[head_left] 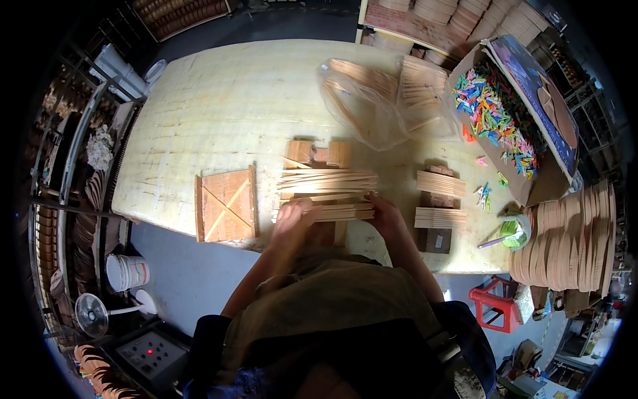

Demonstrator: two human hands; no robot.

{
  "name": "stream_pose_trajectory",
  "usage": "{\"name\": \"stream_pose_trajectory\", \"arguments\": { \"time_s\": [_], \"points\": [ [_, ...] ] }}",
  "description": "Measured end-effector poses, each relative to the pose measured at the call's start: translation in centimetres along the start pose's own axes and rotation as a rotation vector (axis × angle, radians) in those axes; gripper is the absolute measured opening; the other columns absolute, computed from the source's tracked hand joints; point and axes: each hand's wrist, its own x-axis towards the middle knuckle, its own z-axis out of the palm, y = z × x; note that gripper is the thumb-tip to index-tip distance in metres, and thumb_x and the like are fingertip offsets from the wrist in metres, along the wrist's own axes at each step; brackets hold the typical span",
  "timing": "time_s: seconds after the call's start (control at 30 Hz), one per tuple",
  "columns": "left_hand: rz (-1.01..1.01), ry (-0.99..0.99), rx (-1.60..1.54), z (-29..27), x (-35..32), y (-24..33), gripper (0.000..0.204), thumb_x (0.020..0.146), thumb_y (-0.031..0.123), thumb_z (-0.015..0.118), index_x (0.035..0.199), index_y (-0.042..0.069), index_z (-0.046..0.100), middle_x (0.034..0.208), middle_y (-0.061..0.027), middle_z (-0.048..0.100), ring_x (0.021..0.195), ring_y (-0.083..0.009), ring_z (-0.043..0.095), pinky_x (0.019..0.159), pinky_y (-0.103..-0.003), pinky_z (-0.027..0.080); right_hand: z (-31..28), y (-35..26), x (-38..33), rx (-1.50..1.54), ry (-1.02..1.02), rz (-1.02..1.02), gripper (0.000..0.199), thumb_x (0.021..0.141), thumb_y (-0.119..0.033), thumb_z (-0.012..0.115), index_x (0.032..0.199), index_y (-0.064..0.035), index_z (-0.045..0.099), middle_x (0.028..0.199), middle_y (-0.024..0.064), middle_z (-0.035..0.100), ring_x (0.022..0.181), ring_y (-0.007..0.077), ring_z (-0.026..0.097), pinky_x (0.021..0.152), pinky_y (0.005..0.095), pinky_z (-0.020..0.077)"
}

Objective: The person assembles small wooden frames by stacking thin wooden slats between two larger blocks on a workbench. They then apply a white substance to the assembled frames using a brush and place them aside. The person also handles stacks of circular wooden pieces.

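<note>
A row of thin pale wooden strips [325, 179] lies across a wooden jig [340, 154] at the table's near edge. Closer to me is a second row of strips [344, 213], also side by side. My left hand [294, 218] is over the left ends of this near row; it is smeared by motion and its grip cannot be made out. At the right ends, my right hand [384, 214] has thumb and fingers closed around the tip of a strip. To the left sits a wooden panel [226, 205] with crossed strips and raised side rails.
Bundled strips rest on blocks [440, 199] at the right. Farther back are clear plastic bags of strips [365, 100] and a box of colourful clothes pegs [495, 123]. A green-lined cup [513, 233], curved wooden bands [565, 239] and a red stool [493, 306] are at right.
</note>
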Motion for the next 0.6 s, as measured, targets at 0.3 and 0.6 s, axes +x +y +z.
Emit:
{"name": "stream_pose_trajectory", "arguments": {
  "time_s": [0.3,0.6],
  "points": [
    [-0.022,-0.021,0.039,0.0,-0.3,0.0,0.045,0.076,0.020,0.066,0.120,0.014,0.062,0.129,-0.0081,0.049,0.122,-0.0327,0.042,0.101,-0.047,0.036,2.2,-1.2,-1.7,-0.338,0.209,-0.049,0.024,0.091,-0.023,0.062,0.101,-0.0012,0.064,0.084,0.0043,0.063,0.075,0.0160,0.063,0.067,0.0321,0.0533],
    [0.006,0.011,0.066,0.0,0.0,0.0,0.039,0.078,0.016,0.063,0.116,0.012,0.063,0.124,-0.0104,0.051,0.117,-0.0338,0.047,0.102,-0.049,0.036,-0.3,-0.5,0.0,-0.208,0.110,-0.093,0.024,0.087,-0.018,0.066,0.101,0.0012,0.066,0.082,0.0068,0.062,0.078,0.0173,0.063,0.067,0.0321,0.0544]
  ]
}}
